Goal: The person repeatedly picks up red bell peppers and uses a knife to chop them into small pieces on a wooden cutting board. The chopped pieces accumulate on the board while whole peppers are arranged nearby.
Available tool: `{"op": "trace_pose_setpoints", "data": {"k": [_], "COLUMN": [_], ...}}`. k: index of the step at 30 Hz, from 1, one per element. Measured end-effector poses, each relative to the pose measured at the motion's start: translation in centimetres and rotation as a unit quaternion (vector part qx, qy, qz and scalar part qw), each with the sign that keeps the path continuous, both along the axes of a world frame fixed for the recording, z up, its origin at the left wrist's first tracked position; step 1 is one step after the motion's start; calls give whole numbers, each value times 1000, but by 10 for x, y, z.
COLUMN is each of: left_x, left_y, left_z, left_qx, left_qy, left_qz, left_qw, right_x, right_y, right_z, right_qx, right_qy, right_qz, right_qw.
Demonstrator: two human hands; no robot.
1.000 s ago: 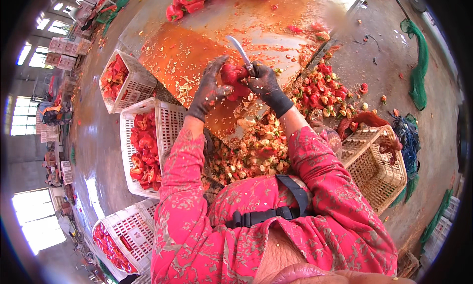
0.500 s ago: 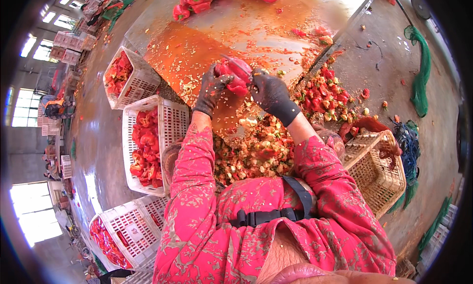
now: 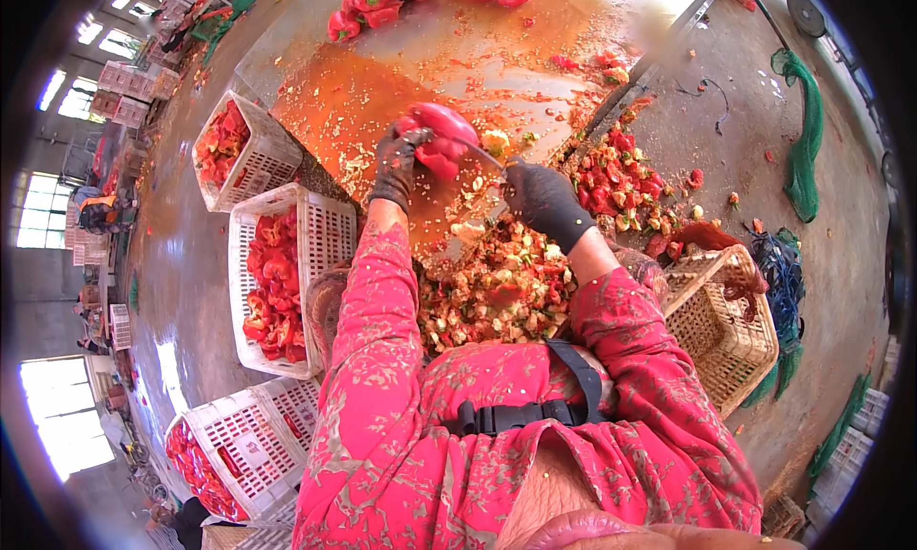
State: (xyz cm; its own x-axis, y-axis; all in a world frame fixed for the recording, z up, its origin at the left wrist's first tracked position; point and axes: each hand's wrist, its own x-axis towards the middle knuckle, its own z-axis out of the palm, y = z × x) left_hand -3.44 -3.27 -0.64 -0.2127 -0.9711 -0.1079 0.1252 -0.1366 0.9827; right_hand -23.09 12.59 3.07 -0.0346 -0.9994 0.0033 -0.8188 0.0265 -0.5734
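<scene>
- Seed-strewn metal worktop point(image 3: 573, 36), orange-stained.
- Glossy, rounded red bell pepper point(image 3: 450, 123), upper centre of frame: probably light, firm, slick, bruisable; best cupped by its sides.
- Dark-gloved left hand point(image 3: 394, 164) curled around its left end; right hand point(image 3: 546, 202) fisted around slim metal-bladed knife point(image 3: 487, 157).
</scene>
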Motion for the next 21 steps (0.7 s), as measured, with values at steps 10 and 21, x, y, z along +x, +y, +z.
{"op": "trace_pose_setpoints", "data": {"k": [10, 21], "left_x": [-7, -5], "left_y": [49, 65], "left_z": [33, 25], "left_qx": [-9, 9], "left_qy": [-117, -55], "left_qz": [15, 41], "left_qw": [993, 998], "right_x": [9, 37], "right_y": [-25, -37], "right_z": [11, 0], "right_qx": [-241, -92], "right_qy": [-142, -75], "right_qz": [-43, 22], "right_qw": [959, 993]}}
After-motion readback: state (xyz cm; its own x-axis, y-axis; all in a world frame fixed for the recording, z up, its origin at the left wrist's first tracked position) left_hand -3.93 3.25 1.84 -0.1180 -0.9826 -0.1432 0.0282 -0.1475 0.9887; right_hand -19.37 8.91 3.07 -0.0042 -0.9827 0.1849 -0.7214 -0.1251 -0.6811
